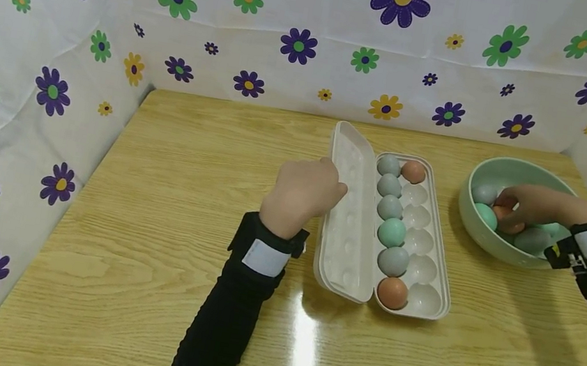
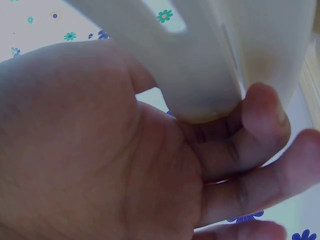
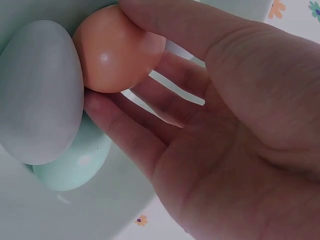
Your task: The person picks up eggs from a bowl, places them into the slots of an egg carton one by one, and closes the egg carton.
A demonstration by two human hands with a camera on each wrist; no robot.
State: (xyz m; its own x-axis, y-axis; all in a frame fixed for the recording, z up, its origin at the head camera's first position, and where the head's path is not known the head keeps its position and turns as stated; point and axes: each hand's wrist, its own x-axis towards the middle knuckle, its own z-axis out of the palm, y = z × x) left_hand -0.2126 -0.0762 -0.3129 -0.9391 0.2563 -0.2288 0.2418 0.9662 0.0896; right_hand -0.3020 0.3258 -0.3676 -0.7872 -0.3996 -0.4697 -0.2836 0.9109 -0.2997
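Observation:
An egg carton [image 1: 345, 269] lies with its lid swung out to the left; its cups hold several grey eggs [image 1: 389, 208], one mint egg [image 1: 392, 232] and two brown eggs [image 1: 393, 293]. My left hand [image 1: 303, 194] grips the lid's left edge, fingers curled round it in the left wrist view. Inside a green bowl [image 1: 484, 241] at the right, my right hand [image 1: 540, 206] holds a brown egg [image 3: 115, 55] between thumb and fingers. Right beside it in the right wrist view are a grey egg [image 3: 40, 95] and a mint egg [image 3: 75, 160].
The wooden table [image 1: 159, 219] carries the carton near its middle and the bowl near its right edge. A white flowered cloth [image 1: 261, 28] hangs along the back and sides. Most cups in the carton's right row [image 1: 419, 269] are bare.

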